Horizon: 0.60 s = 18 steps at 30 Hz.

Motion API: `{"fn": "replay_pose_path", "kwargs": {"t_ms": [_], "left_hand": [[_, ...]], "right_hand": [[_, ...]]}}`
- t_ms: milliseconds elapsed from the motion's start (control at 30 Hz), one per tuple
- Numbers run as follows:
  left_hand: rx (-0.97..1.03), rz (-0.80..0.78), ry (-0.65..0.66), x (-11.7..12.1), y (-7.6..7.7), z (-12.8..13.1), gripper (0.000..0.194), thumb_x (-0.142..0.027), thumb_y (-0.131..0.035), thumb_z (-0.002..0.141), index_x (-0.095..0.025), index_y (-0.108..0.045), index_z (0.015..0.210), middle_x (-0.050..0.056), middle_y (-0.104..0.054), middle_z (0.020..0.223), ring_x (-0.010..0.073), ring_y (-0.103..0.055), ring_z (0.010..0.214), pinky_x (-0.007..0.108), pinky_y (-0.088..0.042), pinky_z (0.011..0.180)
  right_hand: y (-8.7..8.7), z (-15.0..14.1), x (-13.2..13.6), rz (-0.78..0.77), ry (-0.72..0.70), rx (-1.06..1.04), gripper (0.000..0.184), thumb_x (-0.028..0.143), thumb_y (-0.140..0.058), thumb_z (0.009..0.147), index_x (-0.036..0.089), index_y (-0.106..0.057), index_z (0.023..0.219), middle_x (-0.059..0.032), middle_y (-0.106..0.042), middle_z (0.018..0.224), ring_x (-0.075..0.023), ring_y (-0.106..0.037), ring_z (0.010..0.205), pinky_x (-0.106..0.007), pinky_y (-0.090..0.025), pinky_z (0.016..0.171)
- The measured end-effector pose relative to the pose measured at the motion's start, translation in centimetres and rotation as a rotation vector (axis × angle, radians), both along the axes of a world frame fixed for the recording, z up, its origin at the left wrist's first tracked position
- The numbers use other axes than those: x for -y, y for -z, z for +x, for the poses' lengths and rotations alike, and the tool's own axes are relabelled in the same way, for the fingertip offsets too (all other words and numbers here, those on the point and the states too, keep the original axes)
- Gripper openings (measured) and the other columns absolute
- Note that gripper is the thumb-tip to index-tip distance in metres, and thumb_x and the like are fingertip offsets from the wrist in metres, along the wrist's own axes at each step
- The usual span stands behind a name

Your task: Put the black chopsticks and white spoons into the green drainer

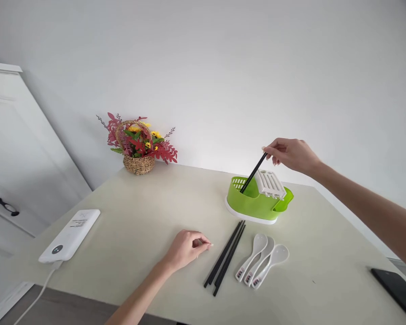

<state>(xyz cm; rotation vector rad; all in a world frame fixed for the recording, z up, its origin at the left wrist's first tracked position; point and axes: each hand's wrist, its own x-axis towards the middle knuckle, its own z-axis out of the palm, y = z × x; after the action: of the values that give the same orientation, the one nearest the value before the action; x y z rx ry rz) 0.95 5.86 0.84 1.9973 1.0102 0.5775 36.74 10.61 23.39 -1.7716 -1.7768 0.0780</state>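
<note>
My right hand (291, 154) pinches the upper ends of black chopsticks (255, 171), which look like a pair. They slant down into the open left part of a green utensil holder (245, 204), and its wall hides their lower ends. The holder has a white slotted rack (270, 184) and a white base. Resting on the table, my left hand (188, 248) is closed with thumb and fingertips together, and nothing shows in it. Just right of it lie several more black chopsticks (225, 257), apart from the fingers. Beside those are three white spoons (260, 246), handles toward me.
A wicker basket of artificial flowers (138, 164) stands at the back left by the wall. A white power bank (71, 237) with a cable lies at the left edge of the table (149, 207). At the right edge is a black phone (397, 291).
</note>
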Motion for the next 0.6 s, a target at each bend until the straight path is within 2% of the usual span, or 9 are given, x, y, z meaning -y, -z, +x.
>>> {"fn": "replay_pose_path", "kwargs": {"t_ms": [133,267,467,600], "left_hand": [[-0.028,0.014,-0.005,-0.2,0.1,0.2,0.024,-0.041,-0.069,0.091,-0.023,-0.083,0.087,0.001,-0.081,0.081,0.0142,-0.067,0.064,0.021,-0.046,0.059],[-0.034,0.001,-0.006,-0.2,0.2,0.3,0.025,-0.042,-0.068,0.093,-0.023,-0.083,0.088,0.001,-0.081,0.081,0.0138,-0.067,0.064,0.021,-0.047,0.061],[-0.039,0.011,0.0,-0.4,0.3,0.5,0.029,-0.046,-0.067,0.094,-0.022,-0.081,0.086,0.001,-0.08,0.077,0.0131,-0.064,0.06,0.021,-0.046,0.059],[-0.038,0.022,0.007,-0.5,0.2,0.5,0.029,-0.045,-0.066,0.095,-0.022,-0.08,0.084,0.001,-0.08,0.078,0.0129,-0.065,0.062,0.021,-0.047,0.06]], "right_hand": [[2.1,1.0,-3.1,-0.086,-0.085,-0.007,0.041,0.063,-0.061,0.091,0.024,-0.067,0.08,0.0003,-0.077,0.077,-0.0137,-0.065,0.062,-0.032,-0.051,0.072],[3.2,2.1,-5.2,-0.148,-0.148,0.007,0.048,0.07,-0.059,0.089,0.024,-0.068,0.081,-0.0004,-0.078,0.079,-0.0138,-0.066,0.061,-0.033,-0.052,0.075],[3.8,3.3,-6.7,-0.172,-0.116,0.056,0.047,0.07,-0.06,0.088,0.024,-0.069,0.086,-0.0004,-0.076,0.074,-0.0136,-0.064,0.057,-0.031,-0.048,0.064],[4.1,3.4,-6.7,-0.144,-0.052,0.122,0.043,0.066,-0.064,0.087,0.024,-0.069,0.094,-0.0018,-0.079,0.087,-0.0162,-0.067,0.066,-0.033,-0.048,0.067]]}}
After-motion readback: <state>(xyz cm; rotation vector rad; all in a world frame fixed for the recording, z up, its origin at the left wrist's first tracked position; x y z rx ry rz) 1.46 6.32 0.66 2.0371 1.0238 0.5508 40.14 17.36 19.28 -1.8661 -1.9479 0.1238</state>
